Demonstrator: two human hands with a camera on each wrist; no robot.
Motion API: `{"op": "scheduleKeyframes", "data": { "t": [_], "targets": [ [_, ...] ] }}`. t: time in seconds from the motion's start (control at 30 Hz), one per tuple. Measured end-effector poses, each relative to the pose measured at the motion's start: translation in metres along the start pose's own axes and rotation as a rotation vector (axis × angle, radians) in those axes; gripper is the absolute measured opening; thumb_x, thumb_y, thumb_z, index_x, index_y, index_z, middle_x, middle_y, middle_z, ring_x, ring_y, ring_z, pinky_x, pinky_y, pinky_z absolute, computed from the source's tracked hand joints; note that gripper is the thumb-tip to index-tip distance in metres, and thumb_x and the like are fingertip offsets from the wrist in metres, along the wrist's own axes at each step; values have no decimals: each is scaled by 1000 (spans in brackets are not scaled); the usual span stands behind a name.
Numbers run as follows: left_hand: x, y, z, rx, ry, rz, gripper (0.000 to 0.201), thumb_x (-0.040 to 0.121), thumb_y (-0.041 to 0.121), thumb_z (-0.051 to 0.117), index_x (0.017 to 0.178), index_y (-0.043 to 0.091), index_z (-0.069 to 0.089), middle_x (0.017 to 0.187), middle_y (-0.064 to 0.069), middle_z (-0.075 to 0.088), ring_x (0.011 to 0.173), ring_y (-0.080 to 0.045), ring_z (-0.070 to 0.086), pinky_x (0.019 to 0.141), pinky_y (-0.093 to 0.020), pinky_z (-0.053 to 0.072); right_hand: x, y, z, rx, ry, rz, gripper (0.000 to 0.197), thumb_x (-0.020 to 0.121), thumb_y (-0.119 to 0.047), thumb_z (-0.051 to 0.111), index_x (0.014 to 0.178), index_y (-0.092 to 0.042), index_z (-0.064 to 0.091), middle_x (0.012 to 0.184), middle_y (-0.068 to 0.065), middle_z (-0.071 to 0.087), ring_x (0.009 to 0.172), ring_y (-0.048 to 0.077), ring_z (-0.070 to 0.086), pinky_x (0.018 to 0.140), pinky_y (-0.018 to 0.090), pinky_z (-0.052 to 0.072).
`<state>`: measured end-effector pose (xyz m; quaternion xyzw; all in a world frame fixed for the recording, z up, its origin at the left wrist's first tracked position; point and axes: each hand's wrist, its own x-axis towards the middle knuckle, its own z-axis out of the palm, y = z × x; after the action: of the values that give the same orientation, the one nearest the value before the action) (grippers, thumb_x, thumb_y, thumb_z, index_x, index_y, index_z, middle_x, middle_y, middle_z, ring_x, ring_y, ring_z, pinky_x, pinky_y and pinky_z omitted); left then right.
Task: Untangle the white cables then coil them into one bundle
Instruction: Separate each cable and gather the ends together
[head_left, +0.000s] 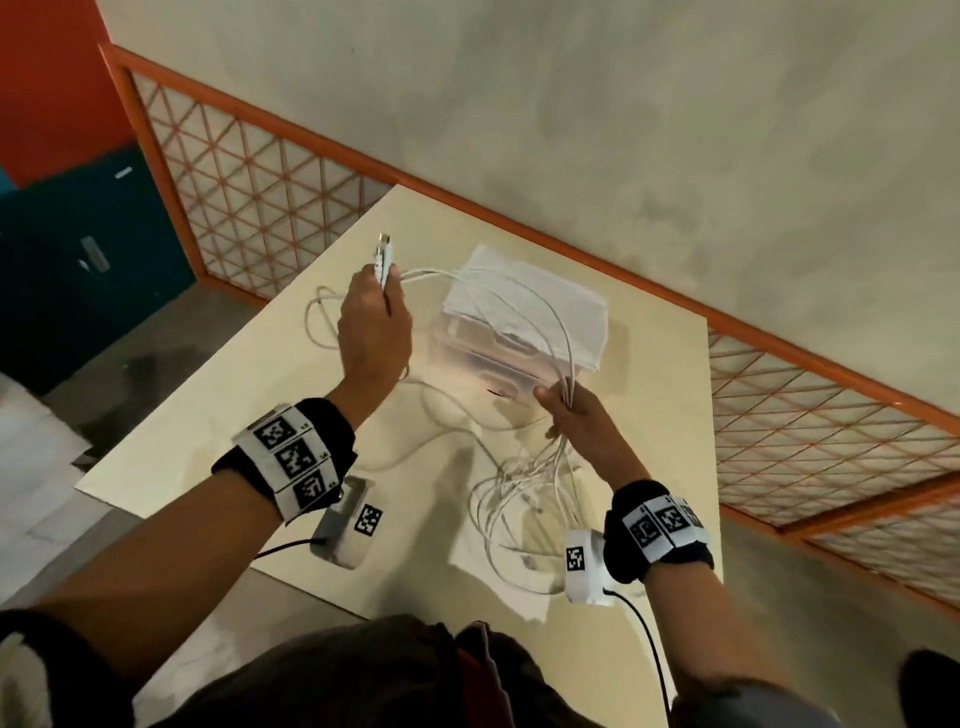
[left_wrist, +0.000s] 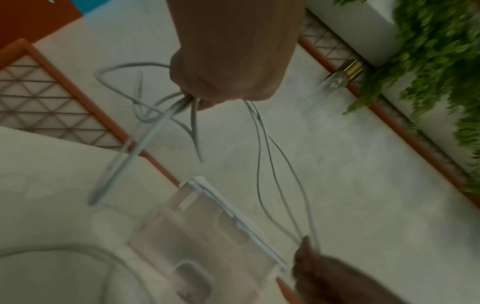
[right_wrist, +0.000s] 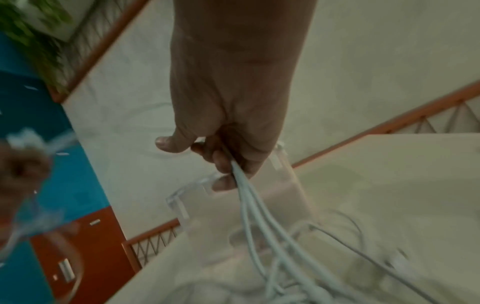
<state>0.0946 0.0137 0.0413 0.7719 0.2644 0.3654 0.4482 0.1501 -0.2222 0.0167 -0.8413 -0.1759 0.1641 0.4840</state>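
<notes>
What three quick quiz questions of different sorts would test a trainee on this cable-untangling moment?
1. True or false: both hands hold white cables.
2. Which hand holds the plug ends up: A left, B right?
3. Fill in: behind the cables on the table stands a clear plastic ____.

Key: 1 true, left hand and right hand each grip strands. 2 A. 3 box.

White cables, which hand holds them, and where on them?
Left hand grips the white cables just below the connector ends; right hand grips several strands mid-length.
</notes>
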Motion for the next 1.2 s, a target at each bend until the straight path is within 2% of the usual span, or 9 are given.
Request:
{"op": "scheduleKeyframes", "data": {
  "t": [0.17,0.3,0.37,0.57,0.7,0.83,1.0,1.1,1.2],
  "targets": [
    [-14,-39,-10,355,-173,-213,39,100,26,32,113,-6,50,116,-30,53,108,-45,52,87,-49,40,0,-38,-23,26,124,-46,48,94,-58,38,76,-16,51,59,-8,35,54,9,33,54,24,31],
    [-22,-66,-10,457,-350,-229,38,100,24,35,112,-7,52,116,-31,55,109,-45,52,88,-48,41,3,-67,-28,-87,172,-179,46,99,-45,39,69,-16,59,48,-12,36,51,8,33,55,25,29],
    [-21,-69,-6,424,-411,-220,36,98,22,39,106,-8,57,113,-30,58,108,-44,53,88,-45,41,5,-78,-27,-148,158,-249,40,98,-38,46,65,-20,59,56,5,40,56,15,35,56,27,28],
    [-4,-30,-9,-13,-118,44,33,98,27,40,112,4,59,99,-13,66,90,-23,62,75,-28,43,14,-81,-5,-268,-8,-226,38,96,-34,53,66,-12,63,45,-8,37,45,6,29,51,19,25],
    [4,6,-7,-285,-590,188,30,99,30,39,121,25,59,90,14,62,76,4,54,77,-13,39,13,-83,20,-234,-115,-260,36,97,-32,51,70,-11,63,56,5,50,46,5,33,53,17,29],
    [-4,9,3,-280,-995,-21,39,100,32,39,82,5,60,61,10,57,46,4,46,52,-16,32,12,-90,27,-214,-69,-317,36,99,-27,48,73,-6,63,60,4,54,49,8,43,55,17,35],
    [0,-1,0,-121,-906,102,37,97,34,44,66,15,40,58,4,37,54,-12,34,56,-29,28,5,-50,27,-98,-85,-185,40,89,-40,61,81,-2,60,70,17,53,66,16,49,66,38,43],
    [9,3,-8,-128,-776,187,41,98,30,44,62,17,31,55,1,31,52,-14,30,57,-32,28,-10,-11,27,-62,-21,-35,29,88,-29,66,69,-11,52,60,-8,46,57,2,43,61,23,36],
    [16,-6,-13,30,-779,326,38,95,38,40,62,19,37,51,2,35,50,-19,38,57,-35,33,-27,29,24,-130,-4,66,29,92,-29,60,65,-21,51,59,-6,48,57,10,44,64,31,36]
  ]
}}
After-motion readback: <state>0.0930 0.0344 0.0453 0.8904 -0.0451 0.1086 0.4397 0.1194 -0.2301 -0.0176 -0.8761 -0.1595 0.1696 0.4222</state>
